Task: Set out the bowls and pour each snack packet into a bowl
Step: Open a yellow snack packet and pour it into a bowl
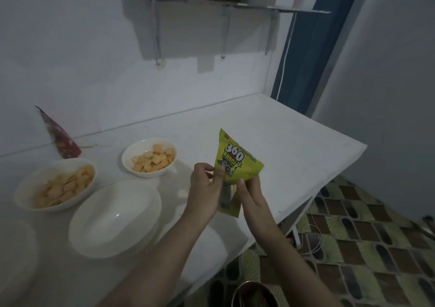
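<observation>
Left hand (204,190) and right hand (250,195) pinch a glossy, crinkled yellow-green packet (237,163).

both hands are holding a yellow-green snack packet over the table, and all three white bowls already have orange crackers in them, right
Not quite: the head view shows only two round white bowls, and, holding square orange crackers. The nearest white bowl is empty. The rest stands: the left hand and right hand hold the yellow-green snack packet above the white table.

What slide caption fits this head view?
Both hands, left and right, grip a yellow-green snack packet beside an empty white bowl.
</observation>
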Available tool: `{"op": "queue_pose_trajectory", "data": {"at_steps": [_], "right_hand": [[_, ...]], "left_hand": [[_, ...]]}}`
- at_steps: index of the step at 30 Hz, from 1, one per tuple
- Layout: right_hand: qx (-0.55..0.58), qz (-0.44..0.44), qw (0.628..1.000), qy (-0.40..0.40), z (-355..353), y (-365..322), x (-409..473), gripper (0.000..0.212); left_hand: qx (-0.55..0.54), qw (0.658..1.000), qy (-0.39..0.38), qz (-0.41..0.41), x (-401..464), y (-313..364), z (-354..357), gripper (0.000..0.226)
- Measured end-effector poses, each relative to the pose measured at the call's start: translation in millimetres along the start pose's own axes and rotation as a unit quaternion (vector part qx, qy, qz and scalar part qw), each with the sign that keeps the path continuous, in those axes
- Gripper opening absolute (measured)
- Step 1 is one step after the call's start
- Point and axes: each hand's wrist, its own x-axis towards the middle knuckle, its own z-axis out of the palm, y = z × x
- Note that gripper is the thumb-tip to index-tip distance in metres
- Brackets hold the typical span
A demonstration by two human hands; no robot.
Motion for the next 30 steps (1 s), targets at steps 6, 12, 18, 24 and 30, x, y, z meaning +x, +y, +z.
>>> {"op": "queue_pose_trajectory", "data": {"at_steps": [6, 12, 18, 24, 30], "right_hand": [[0.085, 0.056, 0.994, -0.041, -7.5, 17.3, 3.9, 0.065], [0.064, 0.077, 0.995, -0.027, 1.0, 19.4, 11.4, 0.034], [0.031, 0.012, 0.999, -0.029, 9.9, 16.2, 6.6, 0.021], [0.033, -0.012, 0.999, -0.029, 15.2, 15.4, 4.6, 0.022], [0.021, -0.011, 0.999, -0.027, 21.0, 15.2, 2.9, 0.026]], "left_hand": [[-0.06, 0.998, 0.007, -0.014, 0.6, 1.7, -3.6, 0.02], [-0.049, 0.998, -0.025, 0.019, -10.4, -5.2, -2.3, 0.026], [0.052, 0.995, 0.031, 0.085, -20.5, -1.8, -7.8, 0.008], [-0.016, 0.996, -0.034, 0.077, -32.8, 8.8, -13.3, 0.012], [0.005, 0.996, -0.039, 0.083, -31.4, 10.8, -23.6, 0.012]]}}
